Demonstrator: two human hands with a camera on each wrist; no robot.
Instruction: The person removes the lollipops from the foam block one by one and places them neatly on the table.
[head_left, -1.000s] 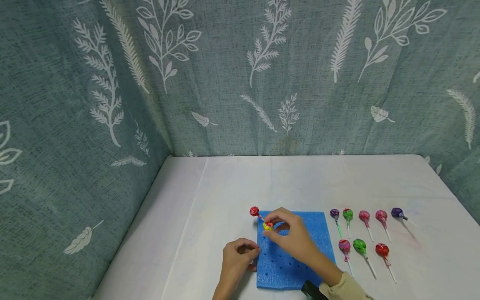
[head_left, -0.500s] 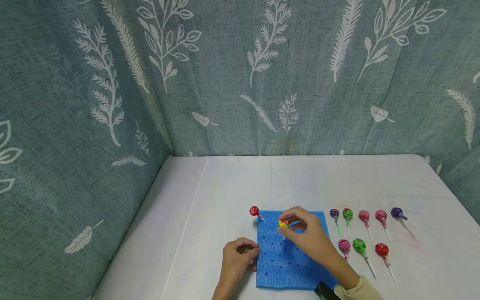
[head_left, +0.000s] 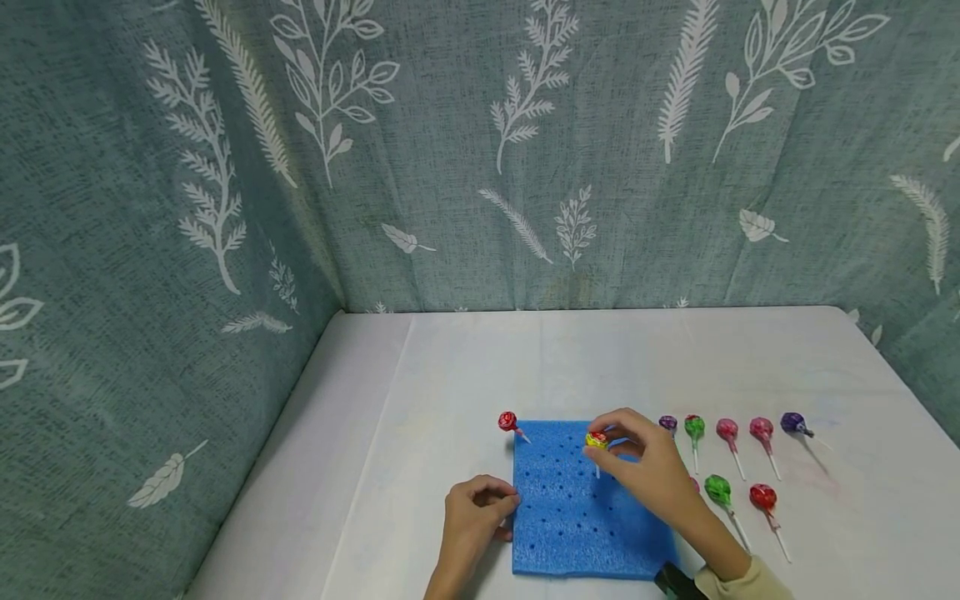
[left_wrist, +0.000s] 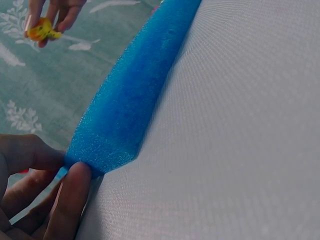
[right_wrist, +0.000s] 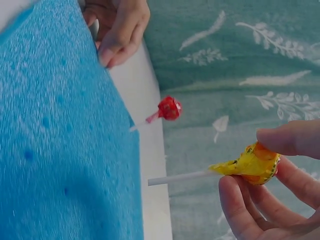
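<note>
My right hand (head_left: pixel 637 458) pinches a lollipop in a yellow wrapper (right_wrist: pixel 255 164) by its candy head. Its white stick points down, with the tip above the blue foam board (head_left: pixel 555 550) and apart from it. The board is flat and dotted with small holes. My left hand (head_left: pixel 476 517) grips the board's left edge between thumb and fingers, seen close in the left wrist view. A red lollipop (head_left: pixel 507 422) stands tilted in the board's far left corner, its stick in the foam.
Right of the board, several lollipops lie in two rows on the white table (head_left: pixel 420 375), among them a green one (head_left: pixel 717 489), a red one (head_left: pixel 763 497) and a dark purple one (head_left: pixel 793 423). A patterned curtain (head_left: pixel 450 167) hangs behind and at the left.
My right hand has moved rightward over the board with the yellow lollipop, from near the red one toward the far right part. My left hand has stayed at the edge.
</note>
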